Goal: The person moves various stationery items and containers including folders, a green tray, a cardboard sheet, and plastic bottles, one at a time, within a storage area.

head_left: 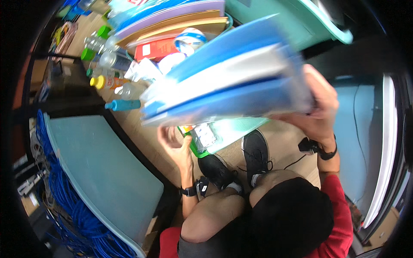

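Observation:
A thick blue folder (223,94) with white sheets between its covers hangs tilted in front of me, blurred by motion. My right hand (318,103) grips its right end, fingers wrapped round the edge. Just below the folder's left end, my left hand (174,144) has its thumb and fingers apart and holds nothing. Whether its fingertips touch the folder cannot be made out. Beside that hand, partly under the folder, lies a green-edged tray (202,153) with a clear plastic packet (204,136) in it.
Several bottles, among them a yellow-capped one (107,82) and a blue tube (123,105), stand at the left. Behind are upright brown folders (185,28) and a tape roll (190,40). Teal lids (103,159) and blue cables (64,202) lie left; my shoes (254,150) are below.

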A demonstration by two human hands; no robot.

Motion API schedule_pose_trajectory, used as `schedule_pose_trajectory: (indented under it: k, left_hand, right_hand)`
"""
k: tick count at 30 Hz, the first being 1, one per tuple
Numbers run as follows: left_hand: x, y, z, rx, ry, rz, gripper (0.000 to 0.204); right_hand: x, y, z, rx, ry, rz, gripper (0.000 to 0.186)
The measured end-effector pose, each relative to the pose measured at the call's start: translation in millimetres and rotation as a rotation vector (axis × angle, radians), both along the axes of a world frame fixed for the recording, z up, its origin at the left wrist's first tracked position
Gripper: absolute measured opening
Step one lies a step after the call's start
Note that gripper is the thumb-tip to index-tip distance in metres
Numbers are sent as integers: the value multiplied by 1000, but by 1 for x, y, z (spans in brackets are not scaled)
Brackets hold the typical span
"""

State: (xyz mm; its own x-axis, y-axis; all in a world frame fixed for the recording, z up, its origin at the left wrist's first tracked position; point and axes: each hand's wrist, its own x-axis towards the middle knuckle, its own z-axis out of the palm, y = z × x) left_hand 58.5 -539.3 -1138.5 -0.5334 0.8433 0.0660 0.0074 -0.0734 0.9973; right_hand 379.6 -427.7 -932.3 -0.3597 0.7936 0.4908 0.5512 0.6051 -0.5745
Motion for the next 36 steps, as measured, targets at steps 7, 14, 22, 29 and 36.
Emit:
schedule_pose_trajectory:
  k: [7,14,22,29,36]
  left_hand:
    - [-19,11,-8,-152,-440,-576,56]
    - [-9,-19,3,-122,-643,-413,61]
    - [-34,-51,13,-191,-918,-381,53]
    - [-51,-103,-14,-188,-1034,-91,56]
    - [-55,-162,-42,-212,-1254,-12,56]
  right_hand:
    - [23,-6,-14,-511,606,-105,42]
    - [-1,13,-36,-820,712,-170,29]
    - [-38,28,-64,-1133,663,-80,33]
    - [-73,30,-80,-1260,344,258,81]
    - [-108,34,-98,-1472,322,493,96]
